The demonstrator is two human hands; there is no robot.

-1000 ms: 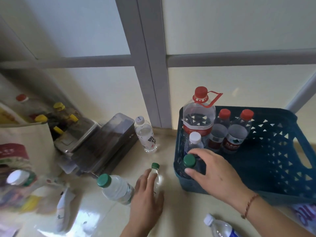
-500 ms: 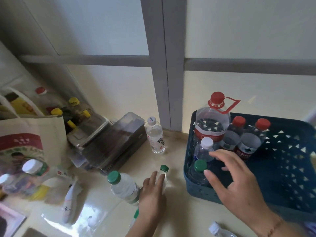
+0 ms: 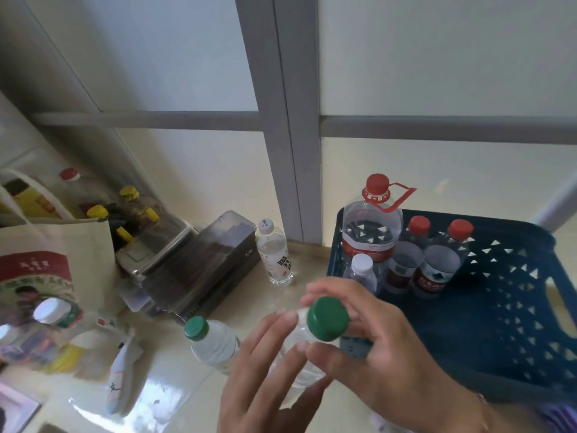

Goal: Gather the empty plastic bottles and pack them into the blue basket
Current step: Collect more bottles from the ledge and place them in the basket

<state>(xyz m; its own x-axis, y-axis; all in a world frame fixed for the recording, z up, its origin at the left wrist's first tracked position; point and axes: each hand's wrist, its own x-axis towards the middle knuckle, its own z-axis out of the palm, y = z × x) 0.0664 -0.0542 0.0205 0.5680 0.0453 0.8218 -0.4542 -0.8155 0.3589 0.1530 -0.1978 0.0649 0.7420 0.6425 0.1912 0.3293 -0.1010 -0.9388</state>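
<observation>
A small clear bottle with a green cap (image 3: 327,318) is held up in front of the blue basket's (image 3: 515,310) left front corner. My left hand (image 3: 265,379) grips its body from the left. My right hand (image 3: 393,354) wraps around its neck just under the cap. Inside the basket stand a large red-capped jug with a handle (image 3: 371,235), two red-capped bottles (image 3: 437,264) and a small white-capped bottle (image 3: 362,270). On the counter, another green-capped bottle (image 3: 212,342) lies tilted, and a white-capped bottle (image 3: 274,257) stands upright by the window post.
A dark box on a metal appliance (image 3: 193,264) sits left of the upright bottle. A printed tote bag (image 3: 46,270) and a white-capped bottle (image 3: 53,310) are at the far left, with yellow-capped bottles (image 3: 128,195) behind. A grey window post (image 3: 281,135) rises behind the counter.
My left hand has lifted the small green-capped bottle off the counter. My right hand has left the basket's bottles and closed around this bottle's neck.
</observation>
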